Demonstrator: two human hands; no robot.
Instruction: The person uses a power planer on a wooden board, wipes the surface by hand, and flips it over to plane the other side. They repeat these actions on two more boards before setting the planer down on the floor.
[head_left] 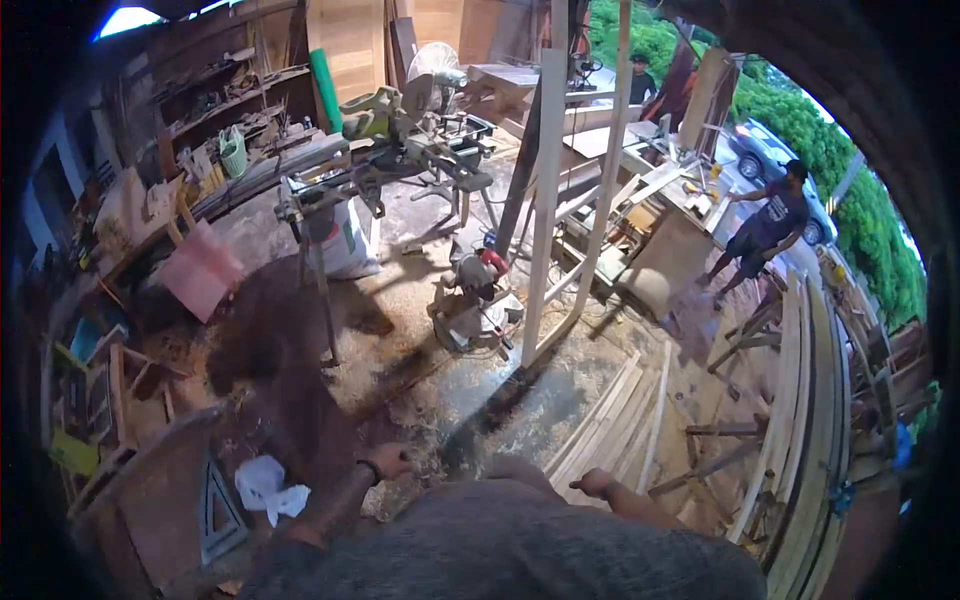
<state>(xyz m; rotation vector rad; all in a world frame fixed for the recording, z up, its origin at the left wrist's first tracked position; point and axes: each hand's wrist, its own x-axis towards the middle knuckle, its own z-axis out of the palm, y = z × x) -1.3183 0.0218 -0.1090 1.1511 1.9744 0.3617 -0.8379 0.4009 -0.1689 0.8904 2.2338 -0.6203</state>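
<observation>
My left hand (390, 461) hangs low in front of my grey shirt, curled into a fist, with a dark band at the wrist; nothing is in it. My right hand (596, 483) is also curled and holds nothing, just above pale planks (615, 420) lying on the floor. A crumpled white cloth (268, 486) and a triangular square (216, 516) lie on a brown tabletop (150, 490) left of my left hand. A circular saw (472, 292) rests on the sawdust-covered concrete floor ahead.
A mitre saw on a stand (400, 125) is ahead left, with a white sack (345, 242) under it. An upright white timber frame (546, 200) stands mid-floor. Long boards (805, 400) are stacked right. One person (768, 222) works at a bench, another person (640, 80) stands farther back.
</observation>
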